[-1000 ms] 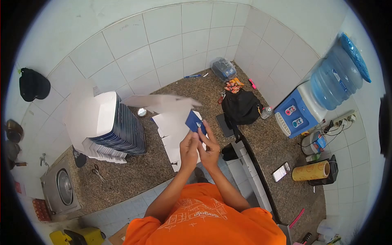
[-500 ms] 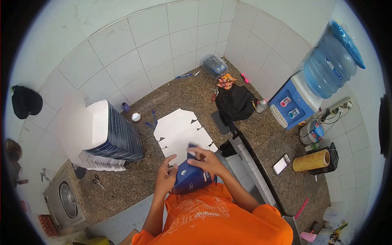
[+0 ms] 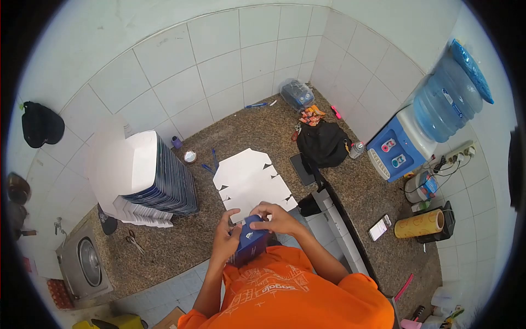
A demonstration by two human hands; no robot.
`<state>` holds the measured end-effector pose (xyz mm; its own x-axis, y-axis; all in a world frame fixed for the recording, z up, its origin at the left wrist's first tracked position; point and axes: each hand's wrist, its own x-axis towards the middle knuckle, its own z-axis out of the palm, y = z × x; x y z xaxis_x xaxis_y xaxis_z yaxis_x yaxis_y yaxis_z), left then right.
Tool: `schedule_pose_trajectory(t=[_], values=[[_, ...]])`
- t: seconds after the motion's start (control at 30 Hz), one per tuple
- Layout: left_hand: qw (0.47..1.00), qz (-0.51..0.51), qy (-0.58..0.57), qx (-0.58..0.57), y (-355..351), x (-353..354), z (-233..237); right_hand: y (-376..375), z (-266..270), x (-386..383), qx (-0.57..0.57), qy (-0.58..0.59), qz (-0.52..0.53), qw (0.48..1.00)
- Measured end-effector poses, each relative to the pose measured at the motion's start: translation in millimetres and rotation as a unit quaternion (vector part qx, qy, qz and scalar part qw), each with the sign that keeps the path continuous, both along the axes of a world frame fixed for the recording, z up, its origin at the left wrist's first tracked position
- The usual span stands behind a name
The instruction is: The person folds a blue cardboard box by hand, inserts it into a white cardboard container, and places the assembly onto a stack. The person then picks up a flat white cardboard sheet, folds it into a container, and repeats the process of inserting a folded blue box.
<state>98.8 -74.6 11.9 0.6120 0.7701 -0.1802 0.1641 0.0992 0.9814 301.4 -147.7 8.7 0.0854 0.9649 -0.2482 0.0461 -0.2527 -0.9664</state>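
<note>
A dark blue cardboard box (image 3: 251, 248) with small white print is held against the front of the orange shirt, between both hands. My left hand (image 3: 223, 240) grips its left side, thumb on the near face and index finger raised. With bent fingers, my right hand (image 3: 275, 220) closes on the top edge, its thumb pressed on the upper face. Just beyond the hands, a flat white die-cut cardboard sheet (image 3: 251, 178) with slits along its sides lies on the counter. The underside of the box is hidden.
A tall stack of flat box blanks (image 3: 164, 175) stands left on the granite counter (image 3: 181, 244), near scissors (image 3: 133, 241) and a sink (image 3: 90, 263). To the right are a black bag (image 3: 323, 145), a phone (image 3: 379, 227), a film roll (image 3: 419, 224) and a water dispenser (image 3: 397, 145).
The narrow flap that stood up at the box's top is now folded down under my right hand. My right fingers have curled in closer to the box. The view has shifted slightly.
</note>
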Motion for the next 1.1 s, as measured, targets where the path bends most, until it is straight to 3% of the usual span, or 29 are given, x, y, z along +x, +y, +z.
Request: schedule_pose_trajectory(t=[0.07, 0.13, 0.23, 0.27, 0.3, 0.37, 0.43, 0.47, 0.5, 0.53, 0.57, 0.6, 0.63, 0.7, 0.73, 0.8, 0.87, 0.93, 0.97, 1.0, 1.03, 1.07, 1.1], values=[[0.999, -0.013, -0.009, 0.030, 5, -3, -1, -1, -6, -3, -0.012, -0.031, -0.045, 0.998], [0.997, -0.040, -0.058, -0.008, 11, -4, 4, 3, -2, -4, 0.121, -0.034, 0.064, 0.990], [0.996, -0.014, -0.079, -0.031, 10, -1, 11, 2, 5, -6, 0.133, -0.054, 0.047, 0.988], [0.996, -0.013, -0.080, -0.032, 12, 2, 13, -2, 18, -15, 0.218, -0.215, 0.029, 0.951], [0.997, -0.005, -0.072, -0.024, 16, 5, 17, -2, 30, -22, 0.218, -0.216, 0.030, 0.951], [0.998, 0.001, -0.064, -0.015, 27, 5, 22, -2, 47, -32, 0.270, -0.454, 0.048, 0.848], [0.991, -0.128, 0.005, -0.026, 50, -12, 27, -2, 51, -23, 0.241, -0.427, 0.059, 0.870], [0.986, -0.117, -0.055, -0.107, 55, -18, 33, -3, 51, -15, 0.195, -0.397, 0.046, 0.895], [0.986, -0.113, -0.056, -0.106, 64, -26, 23, -5, 48, -6, 0.148, -0.365, 0.033, 0.919], [0.969, -0.110, -0.157, -0.156, 78, -38, -1, -9, 35, 5, 0.173, -0.359, -0.038, 0.916], [0.939, -0.106, -0.258, -0.203, 92, -53, -29, -8, 36, 15, 0.222, -0.254, -0.104, 0.936], [0.877, -0.144, -0.305, -0.342, 104, -80, -64, -10, 24, 24, 0.211, -0.202, -0.152, 0.944], [0.878, -0.144, -0.306, -0.338, 99, -78, -61, -9, 12, 29, 0.201, -0.149, -0.203, 0.947], [0.874, -0.163, -0.356, -0.287, 81, -60, -55, -10, -9, 30, 0.182, -0.182, -0.217, 0.942], [0.965, -0.106, -0.210, -0.114, 72, -55, -52, -12, -20, 29, 0.158, -0.214, -0.228, 0.937], [0.980, -0.097, -0.155, -0.082, 71, -47, -34, -12, -61, 36, 0.140, -0.283, -0.210, 0.925], [0.990, -0.086, -0.103, -0.050, 62, -43, -21, -9, -60, 41, 0.123, -0.353, -0.189, 0.908], [0.982, -0.179, 0.016, -0.056, 50, -40, -16, 5, -17, 35, 0.232, -0.507, -0.186, 0.809], [0.983, -0.176, 0.014, -0.058, 41, -34, -19, 12, -14, 32, 0.232, -0.508, -0.182, 0.809], [0.977, -0.188, -0.012, -0.101, 29, -27, -21, 19, -12, 25, 0.209, -0.268, -0.096, 0.936], [0.969, -0.199, -0.039, -0.144, 20, -24, -24, 24, -12, 18, 0.169, -0.005, -0.003, 0.986], [0.963, -0.195, -0.046, -0.181, 17, -23, -28, 25, -11, 11, 0.170, -0.005, -0.002, 0.985], [0.963, -0.194, -0.047, -0.179, 17, -26, -31, 25, -11, 5, 0.182, 0.066, -0.012, 0.981]])
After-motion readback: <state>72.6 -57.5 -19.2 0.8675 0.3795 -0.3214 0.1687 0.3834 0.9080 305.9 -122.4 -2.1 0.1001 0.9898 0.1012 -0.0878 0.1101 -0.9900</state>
